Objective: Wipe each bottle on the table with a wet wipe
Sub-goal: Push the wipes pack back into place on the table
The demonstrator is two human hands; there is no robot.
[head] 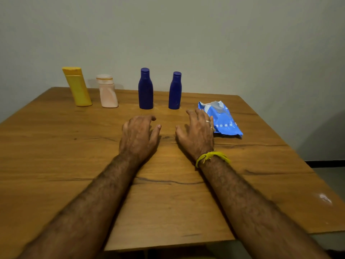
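Several bottles stand in a row near the far edge of the wooden table (56,146): a yellow bottle (77,87), a pale pink bottle (107,92), a dark blue bottle (145,89) and a second, slightly smaller dark blue bottle (175,91). A blue wet wipe pack (223,120) lies to their right, its top torn open. My left hand (139,137) rests palm down on the table in front of the blue bottles, fingers apart, holding nothing. My right hand (197,132) also lies palm down and empty, its outer fingers touching the pack's left edge.
A plain wall stands right behind the table's far edge. The table's right edge drops to a grey floor with a dark skirting line (324,163). A small white smear (325,198) marks the near right of the tabletop.
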